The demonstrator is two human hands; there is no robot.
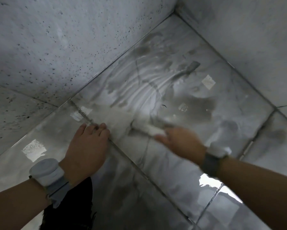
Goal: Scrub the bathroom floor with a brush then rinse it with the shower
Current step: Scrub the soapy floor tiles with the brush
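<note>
Left hand (pixel 87 143) laid flat on wet floor (pixel 172 171), fingers straight, tips at grout line. Right hand (pixel 181 141) blurred, wrapped round white brush (pixel 153 129). Brush head pressed on tile between hands, near wall corner. Soapy arc streaks spread across floor beyond brush. Wristbands worn on both wrists.

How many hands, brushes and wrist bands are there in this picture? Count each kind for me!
Hands: 2, the left hand pressed flat on the wet floor, the right hand holding the brush.
Brushes: 1, a blurred white brush.
Wrist bands: 2, left wrist band and right wrist band.
Total: 5
</note>
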